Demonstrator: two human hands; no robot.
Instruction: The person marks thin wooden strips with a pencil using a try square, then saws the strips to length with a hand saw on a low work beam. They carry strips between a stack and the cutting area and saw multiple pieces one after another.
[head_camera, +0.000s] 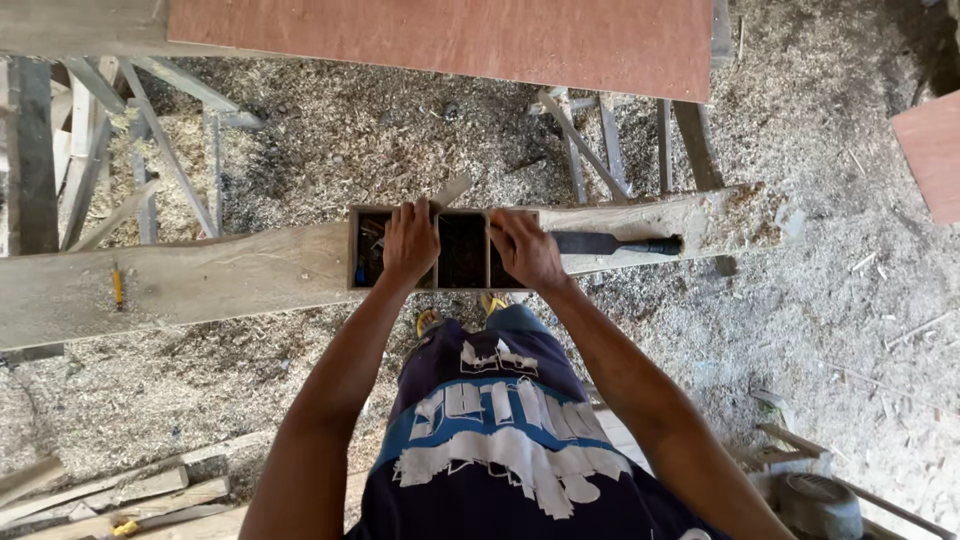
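The small wooden box (445, 249) with three compartments sits on the long rough plank (200, 280), near the middle of my view, and both my hands are on it. My left hand (410, 243) lies over the left compartment, fingers curled over the far rim and pressed to the wood. My right hand (525, 250) covers the right compartment the same way, fingers bent over the far edge, palm down on the divider. Both hands are closed onto the box walls; the middle compartment shows dark and open between them.

At three o'clock from the box, just beside my right hand, a chisel (612, 243) with a dark handle lies flat along the plank, blade toward me, handle pointing away to the right. At nine o'clock, well apart, a yellow pencil (117, 286) lies on the plank near its left end.

At twelve o'clock a reddish-brown plywood sheet (450, 40) spans the top, carried on wooden trestles (130, 150). The ground all round is thick with sawdust and shavings (330, 130). At seven o'clock scrap boards (120, 495) lie in a loose pile, and at four o'clock a grey round machine housing (820, 505) shows at the frame's lower edge.
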